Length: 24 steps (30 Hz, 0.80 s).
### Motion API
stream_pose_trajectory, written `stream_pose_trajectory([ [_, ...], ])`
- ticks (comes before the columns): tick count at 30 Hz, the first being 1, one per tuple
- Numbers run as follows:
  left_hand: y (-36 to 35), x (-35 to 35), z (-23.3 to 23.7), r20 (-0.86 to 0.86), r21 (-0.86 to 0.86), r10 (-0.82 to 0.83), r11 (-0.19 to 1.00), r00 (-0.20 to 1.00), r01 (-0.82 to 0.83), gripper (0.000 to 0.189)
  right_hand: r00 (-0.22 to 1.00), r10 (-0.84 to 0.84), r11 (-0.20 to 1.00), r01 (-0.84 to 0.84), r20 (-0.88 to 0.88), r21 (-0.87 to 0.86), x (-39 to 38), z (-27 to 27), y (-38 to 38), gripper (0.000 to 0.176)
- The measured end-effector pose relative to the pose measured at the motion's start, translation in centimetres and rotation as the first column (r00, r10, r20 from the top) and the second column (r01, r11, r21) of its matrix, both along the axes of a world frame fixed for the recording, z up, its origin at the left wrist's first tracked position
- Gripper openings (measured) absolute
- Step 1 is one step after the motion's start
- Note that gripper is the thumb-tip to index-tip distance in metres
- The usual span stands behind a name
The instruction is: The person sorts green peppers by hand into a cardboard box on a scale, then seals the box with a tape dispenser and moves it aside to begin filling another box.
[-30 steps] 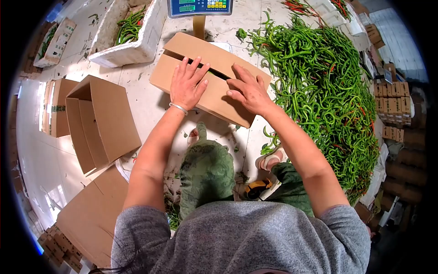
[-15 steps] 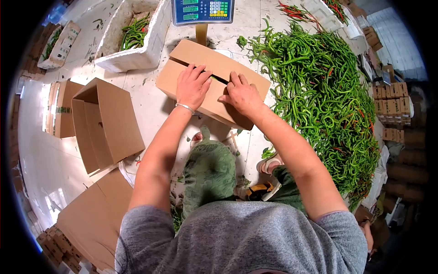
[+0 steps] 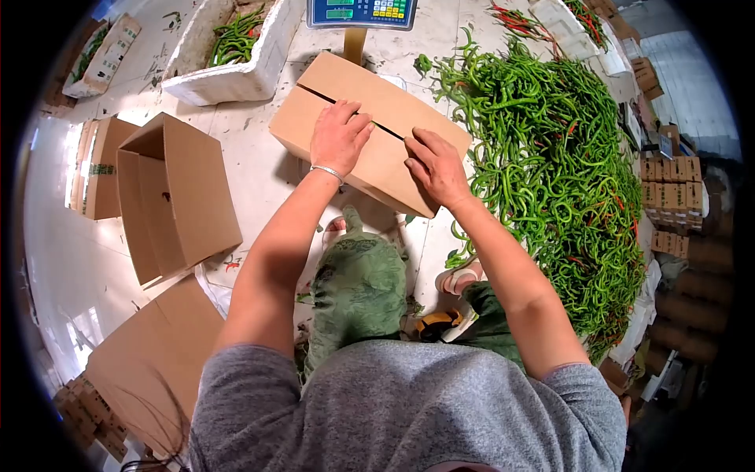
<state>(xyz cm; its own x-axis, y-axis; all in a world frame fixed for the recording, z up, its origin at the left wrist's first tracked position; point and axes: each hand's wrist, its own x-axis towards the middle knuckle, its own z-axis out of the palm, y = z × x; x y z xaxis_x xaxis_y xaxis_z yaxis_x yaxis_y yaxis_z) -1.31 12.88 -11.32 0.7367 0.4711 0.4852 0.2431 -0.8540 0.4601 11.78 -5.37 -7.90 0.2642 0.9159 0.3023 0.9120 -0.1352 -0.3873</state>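
Observation:
A closed-over cardboard box (image 3: pixel 370 82) sits in front of me, with a narrow dark slit between its two top flaps. My left hand (image 3: pixel 340 141) lies on the near flap, its fingers spread and the tips at the slit. Further right, my right hand (image 3: pixel 437 167) rests on the same flap near the box's right end, fingers stretched toward the slit. Neither hand holds anything. A little green shows through the slit. Behind the box stands a scale with a blue display panel (image 3: pixel 360 12) on a post.
Green chili peppers (image 3: pixel 550 181) are heaped on the floor to the right. At left stand an open cardboard box (image 3: pixel 193 193) and a white foam crate (image 3: pixel 228 90) with peppers inside. A yellow-and-black tool, possibly a tape dispenser (image 3: pixel 437 322), lies near my feet.
My right hand has shifted right along the near flap and its fingers have straightened. The slit looks narrower and the near flap lies flatter. The view has shifted slightly.

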Motion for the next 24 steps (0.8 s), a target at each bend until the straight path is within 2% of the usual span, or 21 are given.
stream_pose_trajectory([
  [8,-0.1,0.4,-0.7,-0.068,-0.007,0.006,1.000,0.998,-0.006,0.015,0.981,-0.028,0.992,0.052,0.190,-0.119,-0.5,-1.1,-0.7,0.038],
  [11,-0.2,0.6,-0.3,-0.081,0.038,0.012,0.999,0.997,-0.009,0.014,0.969,-0.049,0.987,0.085,0.241,-0.140,-0.7,-1.6,-0.6,0.040],
  [18,0.0,1.0,0.0,0.018,0.027,-0.016,1.000,1.000,0.015,0.009,0.990,-0.114,0.991,0.118,0.079,-0.057,-1.0,-0.8,-0.7,0.051],
  [24,0.0,1.7,-0.2,0.011,0.012,0.023,1.000,1.000,-0.023,0.011,0.993,-0.117,0.992,0.117,0.020,-0.038,-0.5,-1.4,-0.8,0.044],
])
